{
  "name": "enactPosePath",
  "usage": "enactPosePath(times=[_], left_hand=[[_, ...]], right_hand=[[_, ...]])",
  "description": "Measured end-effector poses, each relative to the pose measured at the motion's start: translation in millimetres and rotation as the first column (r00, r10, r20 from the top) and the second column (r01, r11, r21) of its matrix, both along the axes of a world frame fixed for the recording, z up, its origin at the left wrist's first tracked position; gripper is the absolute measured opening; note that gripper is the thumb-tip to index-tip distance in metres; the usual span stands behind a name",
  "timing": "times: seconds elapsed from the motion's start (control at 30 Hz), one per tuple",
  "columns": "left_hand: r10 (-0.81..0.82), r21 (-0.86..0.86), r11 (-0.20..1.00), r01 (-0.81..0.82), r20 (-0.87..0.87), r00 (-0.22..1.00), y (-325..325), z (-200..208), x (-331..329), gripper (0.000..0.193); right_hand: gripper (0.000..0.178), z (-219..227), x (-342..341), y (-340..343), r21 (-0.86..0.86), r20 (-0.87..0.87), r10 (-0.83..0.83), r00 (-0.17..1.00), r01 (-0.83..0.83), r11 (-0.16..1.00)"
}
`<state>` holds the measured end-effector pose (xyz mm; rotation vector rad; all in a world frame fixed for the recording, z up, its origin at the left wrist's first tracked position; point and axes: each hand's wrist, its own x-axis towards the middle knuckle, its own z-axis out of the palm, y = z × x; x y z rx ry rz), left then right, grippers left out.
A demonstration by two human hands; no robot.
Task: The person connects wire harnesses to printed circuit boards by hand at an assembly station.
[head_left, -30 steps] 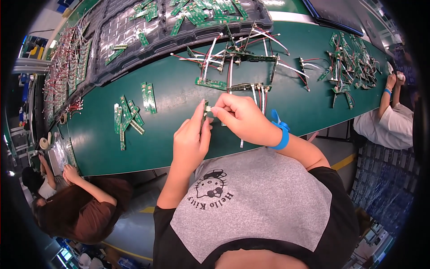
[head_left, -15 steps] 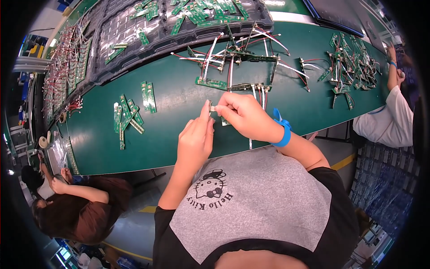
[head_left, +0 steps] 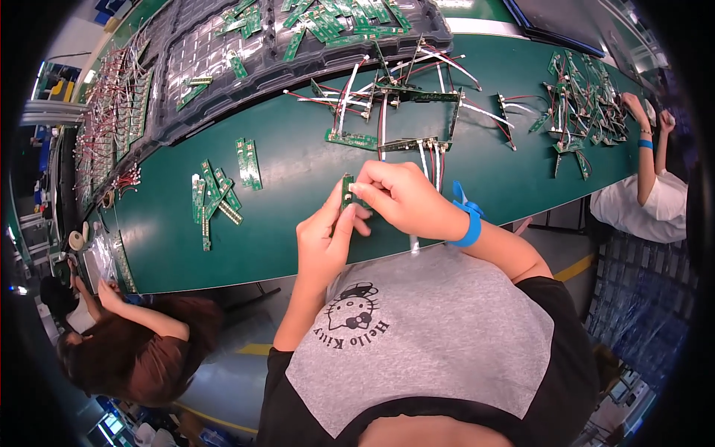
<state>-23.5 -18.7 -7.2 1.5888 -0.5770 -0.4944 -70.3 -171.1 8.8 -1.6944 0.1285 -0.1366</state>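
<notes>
My left hand (head_left: 322,229) is closed on a narrow green circuit board (head_left: 347,192), held upright between thumb and fingers just above the table's near side. My right hand (head_left: 406,200), with a blue wrist band, pinches at the board's face. Its fingertips mostly cover a small white connector. Below that hand a white cable (head_left: 415,244) hangs down toward the table edge. Beyond my hands stand several green boards (head_left: 417,143) with white, red and black wires plugged into them. To the left lie loose green boards (head_left: 248,164) without wires, some of them in a crossed pile (head_left: 216,195).
A black plastic tray (head_left: 246,86) holding many boards stands at the far left. Wired boards crowd the rack (head_left: 123,97) beside it. Another tangled heap of wired boards (head_left: 585,104) lies at the right. Co-workers sit at both ends of the green table (head_left: 290,194).
The board in my left hand has turned so more of its green face shows. My right fingertips have come onto it. The co-worker at the right has reached toward the wired heap.
</notes>
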Motion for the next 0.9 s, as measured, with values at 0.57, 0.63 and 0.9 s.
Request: enactPosePath(times=[0.57, 0.63, 0.9], left_hand=[[-0.103, 0.133, 0.985, 0.108, -0.05, 0.993, -2, 10, 11, 0.024], [-0.114, 0.069, 0.99, 0.122, -0.109, 0.987, -4, 8, 11, 0.023], [-0.132, -0.141, 0.987, 0.072, -0.483, 0.866, -3, 6, 18, 0.026]], right_hand=[[0.018, 8, -5, -6, 0.001, -0.044, 0.069, 0.997, -0.069, 0.998], [0.018, 7, -5, -5, 0.0, -0.049, 0.076, 0.996, -0.076, 0.997], [0.012, 10, -11, -15, -0.276, 0.413, -0.131, 0.901, 0.261, 0.925]])
